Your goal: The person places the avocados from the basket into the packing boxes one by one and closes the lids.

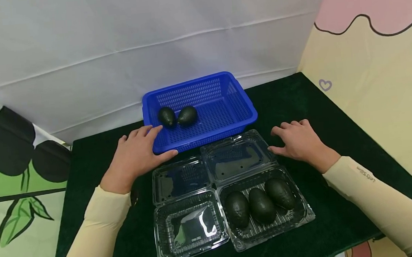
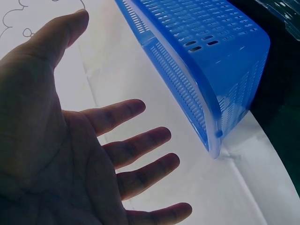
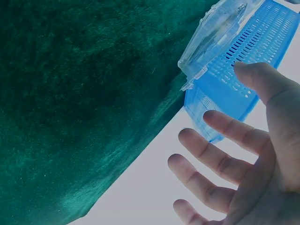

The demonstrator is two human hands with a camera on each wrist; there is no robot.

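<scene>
Avocados near empty left hand, fingers spread

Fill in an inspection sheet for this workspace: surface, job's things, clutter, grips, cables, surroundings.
Surface: dark green cloth.
Job's things: two avocados in the left part of the blue basket; three avocados in the right clear container; left clear container without avocados; left lid and right lid both open toward the basket.
Clutter: nothing seen.
Grips: left grip, holding nothing, by the basket's near-left corner; right grip, holding nothing, beside the right lid.
Cables: nothing seen.
Surroundings: white fabric behind; printed panels at both sides.
</scene>
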